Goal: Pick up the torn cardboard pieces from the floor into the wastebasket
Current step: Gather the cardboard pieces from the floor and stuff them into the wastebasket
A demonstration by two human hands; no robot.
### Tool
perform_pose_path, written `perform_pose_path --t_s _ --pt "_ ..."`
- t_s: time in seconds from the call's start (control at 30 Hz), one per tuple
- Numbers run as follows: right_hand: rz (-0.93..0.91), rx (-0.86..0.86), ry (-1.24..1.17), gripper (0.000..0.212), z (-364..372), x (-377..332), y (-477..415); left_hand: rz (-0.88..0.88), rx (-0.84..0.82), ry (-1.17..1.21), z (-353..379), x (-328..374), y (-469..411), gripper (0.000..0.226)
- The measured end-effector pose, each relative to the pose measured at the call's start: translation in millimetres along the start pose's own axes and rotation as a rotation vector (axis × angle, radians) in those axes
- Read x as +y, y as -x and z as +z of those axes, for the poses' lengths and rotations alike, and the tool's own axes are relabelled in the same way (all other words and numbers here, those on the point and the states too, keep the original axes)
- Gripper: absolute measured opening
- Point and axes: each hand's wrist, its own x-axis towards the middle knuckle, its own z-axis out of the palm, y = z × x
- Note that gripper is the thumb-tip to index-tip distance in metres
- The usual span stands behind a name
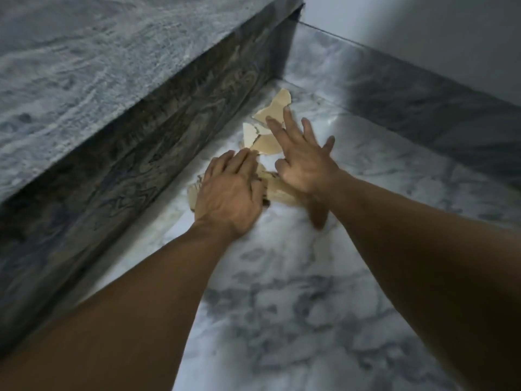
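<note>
Torn cardboard pieces [269, 128] lie scattered on the marble floor [282, 306], in a loose line along the foot of the dark patterned step riser [158, 142]. The left hand [228, 193] rests palm-down on the nearer pieces, fingers together and slightly curled over them; whether it grips any cannot be told. The right hand [301, 159] is spread wide, its fingertips [287, 111] touching the farther pieces, palm lifted above the floor. Beyond the pieces, away from the riser, a grey skirting [423, 108] meets a pale wall [423, 38].
</note>
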Motion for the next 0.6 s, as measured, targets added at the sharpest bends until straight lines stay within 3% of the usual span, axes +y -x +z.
perform_pose_path --t_s 0.13,0.3,0.6 --pt "0.042 -0.1 0.036 0.078 -8.8 -0.7 -23.9 -0.005 0.023 0.042 -5.5 2.5 1.0 0.074" --pt "0.035 -0.031 0.11 0.068 -12.3 5.7 -16.1 -0.019 -0.005 0.02 -3.7 2.3 -3.1 0.089" --pt "-0.016 0.004 0.069 0.065 -3.2 4.5 46.8 -0.036 -0.015 -0.039 -4.9 19.7 17.8 0.062"
